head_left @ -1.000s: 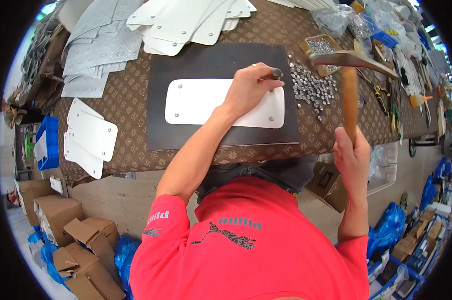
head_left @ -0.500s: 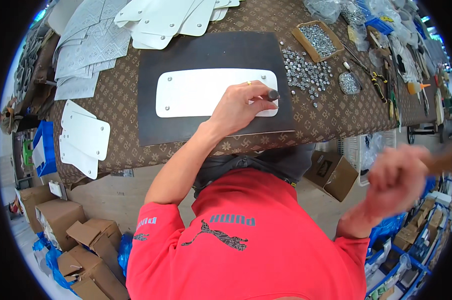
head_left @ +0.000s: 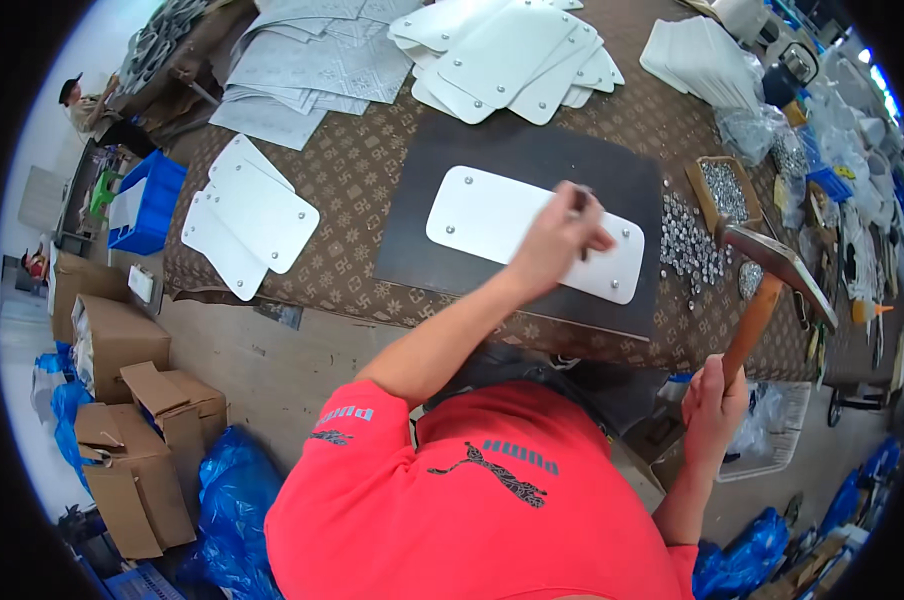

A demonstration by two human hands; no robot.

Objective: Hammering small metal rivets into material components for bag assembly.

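Observation:
A white rounded panel (head_left: 492, 220) with a shiny stud at each corner lies on a dark flat board (head_left: 412, 240). Above its right half, my left hand (head_left: 552, 240) is closed around a short dark metal punch (head_left: 581, 200), which looks lifted off the panel and is slightly blurred. At the right, in front of the table edge, my right hand (head_left: 714, 405) grips the wooden handle of a hammer (head_left: 757, 320). The hammer's metal head is up, near the loose studs (head_left: 687, 240) scattered beside the board.
Studded white panels (head_left: 517, 60) are piled behind the board, with more panels (head_left: 257, 215) at the left. Grey patterned sheets (head_left: 312, 65) lie at the back left. A small box of studs (head_left: 727, 190), plain white pieces (head_left: 702, 60) and a dark flask (head_left: 790, 75) stand at the right.
The view has swung left. My left hand has raised the punch from the panel's right end. The hammer, blurred at the far right before, now shows plainly in my right hand.

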